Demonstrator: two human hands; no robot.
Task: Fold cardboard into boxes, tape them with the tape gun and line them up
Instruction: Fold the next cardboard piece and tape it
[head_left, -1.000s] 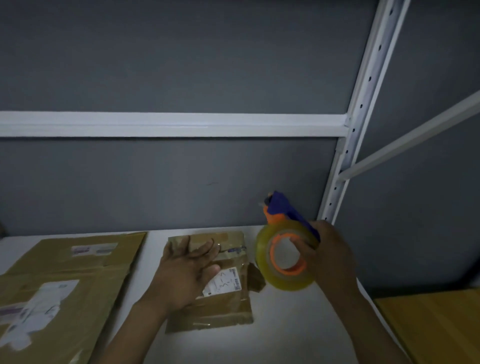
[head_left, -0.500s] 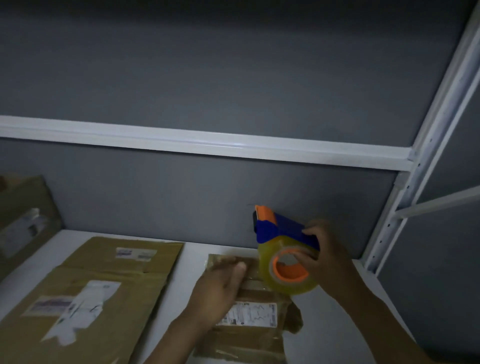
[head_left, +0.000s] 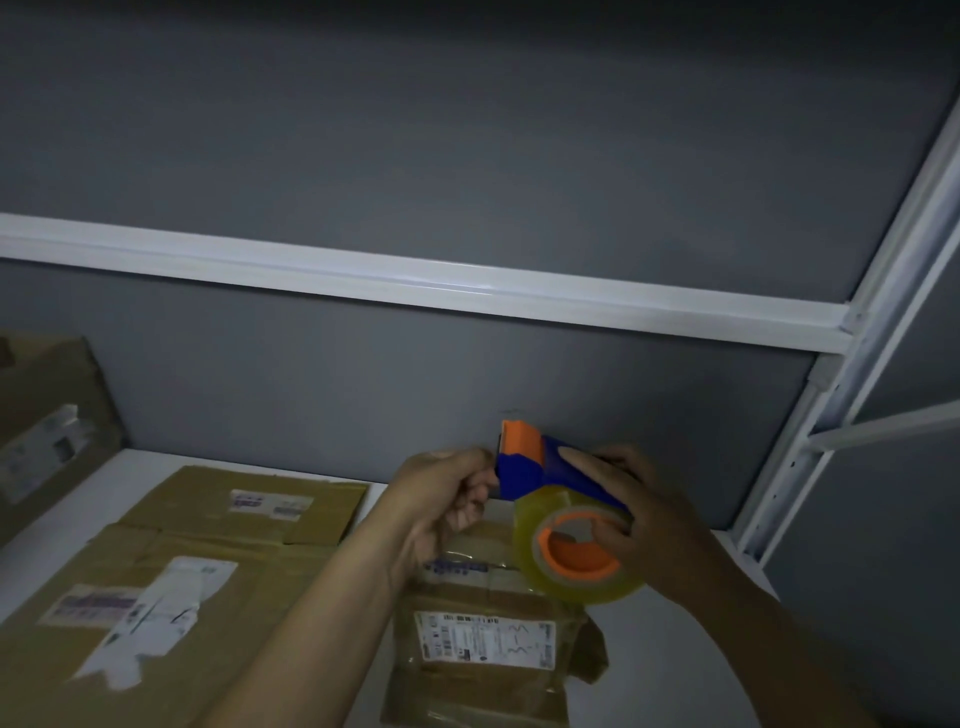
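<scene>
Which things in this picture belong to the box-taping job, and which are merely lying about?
Job in hand:
- tape gun, held by left hand and right hand
- small flattened carton below them
- large flattened cardboard
- cardboard box, far left

Just there:
- white shelf rail
- grey wall

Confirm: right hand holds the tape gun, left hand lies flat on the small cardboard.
Wrong about the left hand: the head view shows it above the small cardboard, fingers curled at the tape gun's front. The right hand does hold it.
</scene>
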